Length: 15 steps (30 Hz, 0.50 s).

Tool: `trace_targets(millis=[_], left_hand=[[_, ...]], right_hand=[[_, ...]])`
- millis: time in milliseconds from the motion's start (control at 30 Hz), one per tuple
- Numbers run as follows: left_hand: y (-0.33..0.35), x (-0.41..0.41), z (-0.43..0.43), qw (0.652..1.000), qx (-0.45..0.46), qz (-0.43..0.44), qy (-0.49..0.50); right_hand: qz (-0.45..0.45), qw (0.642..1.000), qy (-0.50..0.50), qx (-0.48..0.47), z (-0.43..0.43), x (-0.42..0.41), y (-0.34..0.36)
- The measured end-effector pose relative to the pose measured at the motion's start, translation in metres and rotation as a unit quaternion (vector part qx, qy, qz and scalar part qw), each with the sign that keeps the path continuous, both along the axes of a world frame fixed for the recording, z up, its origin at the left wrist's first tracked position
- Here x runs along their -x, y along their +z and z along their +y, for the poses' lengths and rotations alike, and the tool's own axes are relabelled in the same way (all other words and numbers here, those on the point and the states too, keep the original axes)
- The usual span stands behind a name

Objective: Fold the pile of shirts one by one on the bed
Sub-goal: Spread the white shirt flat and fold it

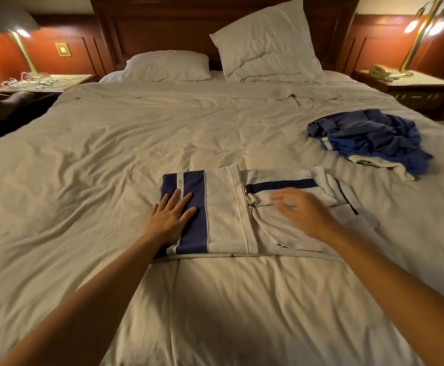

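Observation:
A white shirt with navy bands (pixel 226 207) lies partly folded on the bed (pixel 110 154), just in front of me. My left hand (pixel 169 216) presses flat with straight fingers on its navy left end. My right hand (pixel 302 211) is blurred over the shirt's rumpled right part, fingers spread and holding nothing. A crumpled pile of blue shirts (pixel 371 140) lies to the far right on the bed, with a bit of white cloth at its near edge.
Two white pillows (pixel 168 66) (pixel 265 42) lean at the dark wooden headboard. A nightstand with cables (pixel 44 81) and a lamp stands at the left. Another nightstand with a phone (pixel 380 72) and a brass lamp stands at the right. The bed cover is wrinkled.

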<state>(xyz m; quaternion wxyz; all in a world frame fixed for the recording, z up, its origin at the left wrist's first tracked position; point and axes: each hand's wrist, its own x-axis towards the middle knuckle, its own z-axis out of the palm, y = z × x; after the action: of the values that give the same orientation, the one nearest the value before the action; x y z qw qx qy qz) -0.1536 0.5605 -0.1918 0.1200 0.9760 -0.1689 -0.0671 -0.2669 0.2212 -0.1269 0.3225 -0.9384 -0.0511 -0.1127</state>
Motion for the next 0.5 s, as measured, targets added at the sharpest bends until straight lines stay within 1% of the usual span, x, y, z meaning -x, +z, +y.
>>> trace_targets(millis=[33, 67, 100, 133, 167, 200, 233, 333, 500], left_hand=[[0.0, 0.0, 0.0, 1.0, -0.003, 0.0, 0.0], [-0.001, 0.0, 0.0, 1.0, -0.005, 0.0, 0.0], [-0.001, -0.001, 0.0, 1.0, -0.004, 0.0, 0.0], [-0.001, -0.001, 0.0, 1.0, -0.003, 0.001, 0.001], [-0.001, -0.001, -0.001, 1.0, 0.001, 0.003, 0.004], [-0.001, -0.001, -0.001, 1.0, 0.003, 0.004, 0.007], [-0.001, -0.001, -0.001, 1.0, 0.005, 0.005, 0.008], [-0.001, -0.001, -0.001, 1.0, 0.007, 0.004, 0.01], [-0.001, -0.002, -0.001, 1.0, 0.013, 0.004, 0.009]], right_hand=[[-0.028, 0.996, -0.074, 0.033, -0.02, 0.001, -0.001], [-0.022, 0.985, -0.157, 0.073, -0.041, 0.001, -0.002], [0.025, 0.964, -0.245, 0.101, -0.06, 0.002, -0.005], [0.098, 0.936, -0.322, 0.097, -0.076, 0.004, -0.008], [0.167, 0.912, -0.369, 0.072, -0.086, 0.006, -0.012], [0.205, 0.898, -0.387, 0.042, -0.093, 0.006, -0.018], [0.214, 0.895, -0.392, 0.015, -0.096, 0.006, -0.023], [0.171, 0.906, -0.385, -0.051, -0.094, -0.003, -0.028], [0.136, 0.923, -0.345, -0.105, -0.077, -0.012, -0.021]])
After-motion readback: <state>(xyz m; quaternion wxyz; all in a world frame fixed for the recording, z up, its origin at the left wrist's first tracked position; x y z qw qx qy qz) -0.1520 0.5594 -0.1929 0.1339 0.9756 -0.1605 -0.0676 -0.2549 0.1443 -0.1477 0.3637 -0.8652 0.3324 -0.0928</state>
